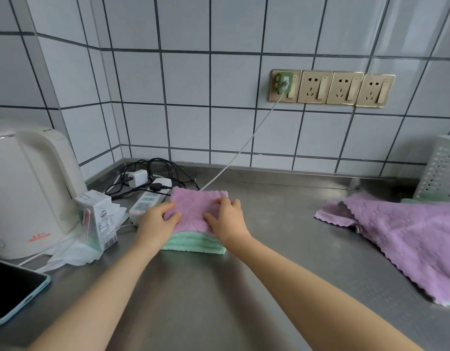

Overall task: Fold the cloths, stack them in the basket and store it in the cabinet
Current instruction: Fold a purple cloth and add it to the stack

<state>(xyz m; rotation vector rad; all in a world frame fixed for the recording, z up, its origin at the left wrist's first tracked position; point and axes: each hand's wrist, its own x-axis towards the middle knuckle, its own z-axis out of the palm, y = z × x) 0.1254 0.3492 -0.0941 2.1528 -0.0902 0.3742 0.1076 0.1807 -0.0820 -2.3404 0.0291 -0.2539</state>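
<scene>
Purple folded cloth (193, 207) tops green folded cloths (196, 243); left hand (156, 220) at nine o'clock, right hand (227, 219) at three, fingers flat, slightly spread, pressing it.

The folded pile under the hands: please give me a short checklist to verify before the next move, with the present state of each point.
1. Purple cloth lies folded on the green cloths: ok.
2. Left hand and right hand both press flat on the pile: ok.
3. Pile edges aligned: not ok, the purple cloth sits further back than the green ones.
4. All cloths folded: not ok, another purple cloth lies unfolded on the right.
5. Basket within reach on the counter: ok, but whether it has room inside, cannot tell.
6. Power strip clear of the pile: cannot tell, it lies very close.
</scene>
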